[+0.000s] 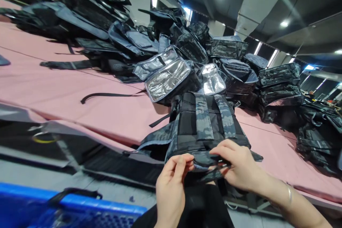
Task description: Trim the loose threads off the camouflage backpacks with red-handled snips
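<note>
A black and grey camouflage backpack point(187, 124) lies at the front edge of the pink-covered table, its two camouflage straps facing up. At its near edge my left hand point(172, 185) is closed, thumb and fingertips pinching the fabric there. My right hand point(239, 165) is closed too, at the same edge a little to the right, with a dark bit of fabric or strap between thumb and fingers. Exactly which part of the edge each hand grips is partly hidden. A camouflage flap point(157, 139) sticks out on the backpack's left side.
More camouflage bags are heaped behind, some showing silver lining point(169, 80). Stacked bags point(280, 85) stand at the right. A loose black strap point(107, 94) crosses the pink table cover point(53, 85). A blue plastic crate point(80, 208) sits low at the left.
</note>
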### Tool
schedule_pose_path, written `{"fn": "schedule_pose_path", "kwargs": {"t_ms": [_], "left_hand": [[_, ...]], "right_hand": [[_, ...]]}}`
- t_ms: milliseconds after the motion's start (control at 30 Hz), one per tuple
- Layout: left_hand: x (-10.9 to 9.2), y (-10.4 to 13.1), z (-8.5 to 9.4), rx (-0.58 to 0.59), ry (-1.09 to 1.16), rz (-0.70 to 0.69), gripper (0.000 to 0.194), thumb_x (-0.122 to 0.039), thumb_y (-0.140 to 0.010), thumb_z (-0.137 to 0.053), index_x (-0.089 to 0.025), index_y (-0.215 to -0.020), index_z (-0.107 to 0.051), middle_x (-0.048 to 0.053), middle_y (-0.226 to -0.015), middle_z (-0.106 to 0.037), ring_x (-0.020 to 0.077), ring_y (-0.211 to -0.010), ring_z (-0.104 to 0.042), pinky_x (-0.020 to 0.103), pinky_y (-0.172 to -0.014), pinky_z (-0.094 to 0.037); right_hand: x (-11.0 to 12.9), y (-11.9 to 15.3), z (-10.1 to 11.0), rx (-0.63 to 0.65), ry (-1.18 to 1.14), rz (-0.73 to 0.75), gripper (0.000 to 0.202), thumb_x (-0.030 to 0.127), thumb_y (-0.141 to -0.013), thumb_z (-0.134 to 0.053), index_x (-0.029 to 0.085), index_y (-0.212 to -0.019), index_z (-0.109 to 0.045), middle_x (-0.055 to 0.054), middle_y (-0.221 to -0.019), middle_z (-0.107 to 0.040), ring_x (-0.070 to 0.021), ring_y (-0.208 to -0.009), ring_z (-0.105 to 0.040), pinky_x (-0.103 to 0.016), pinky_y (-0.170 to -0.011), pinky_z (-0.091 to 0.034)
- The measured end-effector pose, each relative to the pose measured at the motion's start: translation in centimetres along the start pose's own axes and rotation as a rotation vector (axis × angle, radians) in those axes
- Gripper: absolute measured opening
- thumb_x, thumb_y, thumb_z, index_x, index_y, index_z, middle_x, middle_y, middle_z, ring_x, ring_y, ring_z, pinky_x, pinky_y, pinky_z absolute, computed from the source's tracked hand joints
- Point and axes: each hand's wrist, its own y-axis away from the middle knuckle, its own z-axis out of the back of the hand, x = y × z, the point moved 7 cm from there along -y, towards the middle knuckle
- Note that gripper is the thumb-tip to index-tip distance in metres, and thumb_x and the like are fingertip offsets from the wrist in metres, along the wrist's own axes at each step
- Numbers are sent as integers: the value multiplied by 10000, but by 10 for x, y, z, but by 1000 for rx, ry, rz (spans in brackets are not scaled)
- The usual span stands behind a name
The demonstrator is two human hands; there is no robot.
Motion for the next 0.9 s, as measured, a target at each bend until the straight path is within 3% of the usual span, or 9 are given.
{"fn": "schedule_pose_path", "kwargs": {"t_ms": [133, 267, 400, 500, 667, 900], "left_hand": [[9, 16, 14, 9, -26, 49, 419, -556, -569, -730, -159, -680, -652, 18, -706, -620, 140, -673, -554, 242, -642, -476], [30, 29, 33, -19, -7, 122, 403, -538, -565, -741, -157, -651, -642, 27, -742, -623, 156, -744, -565, 247, -687, -474], [69, 45, 56, -99, 104, 335, 375, -500, -574, -745, -150, -655, -637, 53, -822, -635, 183, -813, -589, 281, -697, -505], [90, 60, 66, -115, 150, 440, 380, -422, -592, -746, -172, -861, -651, 67, -960, -645, 220, -901, -611, 352, -776, -524], [96, 75, 66, -5, 44, 367, 515, -353, -677, -692, -237, -1151, -528, 73, -1066, -636, 240, -1040, -588, 372, -848, -518], [84, 71, 69, -68, -254, 124, 427, -345, -622, -739, -216, -1003, -595, 49, -1006, -654, 200, -924, -633, 331, -855, -523]], "right_hand": [[17, 6, -39, 189, 16, 61, 177, 177, -741, -546, 224, -891, -626, -14, -784, -625, -141, -645, -592, -218, -549, -417], [10, 32, -76, 155, -136, -4, 174, 115, -677, -494, 208, -781, -598, -4, -717, -616, -133, -645, -575, -208, -579, -412], [-17, 57, -115, 57, -363, -302, 149, 121, -662, -467, 193, -689, -595, 15, -624, -596, -113, -567, -540, -199, -565, -414], [-33, 72, -139, 26, -474, -518, 142, 194, -727, -482, 174, -687, -616, 16, -596, -591, -104, -524, -511, -194, -516, -392], [-38, 81, -151, 73, -583, -600, 200, 279, -776, -508, 154, -655, -606, 33, -543, -519, -84, -504, -429, -186, -473, -334], [-35, 80, -147, 22, -636, -590, 180, 266, -783, -529, 146, -698, -632, 9, -608, -595, -89, -546, -486, -187, -508, -373]]}}
